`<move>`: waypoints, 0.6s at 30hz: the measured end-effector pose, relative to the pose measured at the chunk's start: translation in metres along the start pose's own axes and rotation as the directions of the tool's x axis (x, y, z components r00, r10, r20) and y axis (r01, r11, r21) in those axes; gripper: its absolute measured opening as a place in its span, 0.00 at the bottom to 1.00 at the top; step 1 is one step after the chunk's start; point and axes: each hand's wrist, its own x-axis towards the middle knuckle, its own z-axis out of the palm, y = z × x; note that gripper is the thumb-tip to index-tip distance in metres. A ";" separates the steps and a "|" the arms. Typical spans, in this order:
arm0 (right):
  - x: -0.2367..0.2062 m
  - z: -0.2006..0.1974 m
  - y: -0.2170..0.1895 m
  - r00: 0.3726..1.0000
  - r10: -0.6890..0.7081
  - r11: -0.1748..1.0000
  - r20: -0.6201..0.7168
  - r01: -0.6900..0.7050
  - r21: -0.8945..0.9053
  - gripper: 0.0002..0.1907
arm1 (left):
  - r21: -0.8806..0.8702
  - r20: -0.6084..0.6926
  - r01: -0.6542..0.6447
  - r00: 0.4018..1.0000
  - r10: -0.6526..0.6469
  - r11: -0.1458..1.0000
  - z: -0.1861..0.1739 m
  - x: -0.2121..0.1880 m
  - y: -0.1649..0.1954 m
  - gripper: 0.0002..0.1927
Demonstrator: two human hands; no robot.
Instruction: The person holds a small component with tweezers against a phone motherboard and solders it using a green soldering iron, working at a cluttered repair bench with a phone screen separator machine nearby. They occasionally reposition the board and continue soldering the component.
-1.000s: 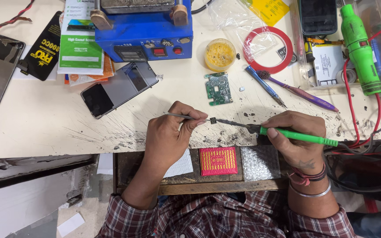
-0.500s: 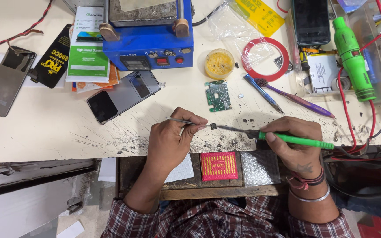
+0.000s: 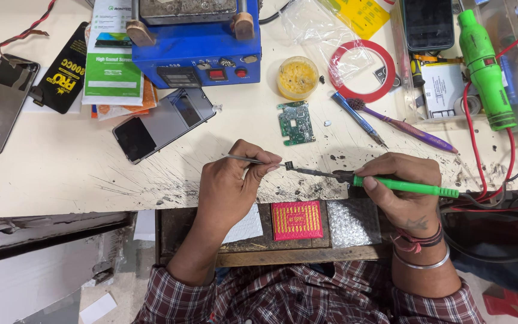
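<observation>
My left hand [image 3: 234, 183] pinches thin metal tweezers [image 3: 253, 160] whose tips hold a tiny dark chip [image 3: 288, 165] just above the scorched bench edge. My right hand [image 3: 404, 187] grips a green-handled soldering iron [image 3: 400, 185]; its dark tip points left and meets the chip. A small green circuit board [image 3: 295, 122] lies on the bench a little beyond the chip, untouched.
A blue heating station [image 3: 196, 42] stands at the back, with a tub of yellow flux [image 3: 297, 77], a red tape ring [image 3: 362, 70], a pen-like tool [image 3: 360, 119] and a purple brush [image 3: 403, 125] nearby. A phone [image 3: 163, 123] lies left. An open drawer [image 3: 298, 225] sits below my hands.
Both hands stay almost in place; the iron tip and tweezers remain joined at the chip. The view has shifted slightly.
</observation>
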 end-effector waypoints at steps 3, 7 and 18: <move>0.000 0.001 -0.001 1.000 -0.004 1.000 -0.004 0.004 -0.012 0.05 | 0.006 -0.001 0.004 1.000 -0.004 1.000 -0.001 0.000 0.000 0.07; 0.001 0.000 -0.002 1.000 -0.004 1.000 -0.005 0.004 -0.021 0.05 | 0.015 -0.005 -0.001 1.000 0.001 1.000 -0.001 0.000 0.002 0.07; 0.000 0.001 0.001 1.000 -0.007 1.000 -0.002 0.007 -0.007 0.05 | 0.020 -0.003 0.008 1.000 -0.008 1.000 0.000 -0.001 0.001 0.08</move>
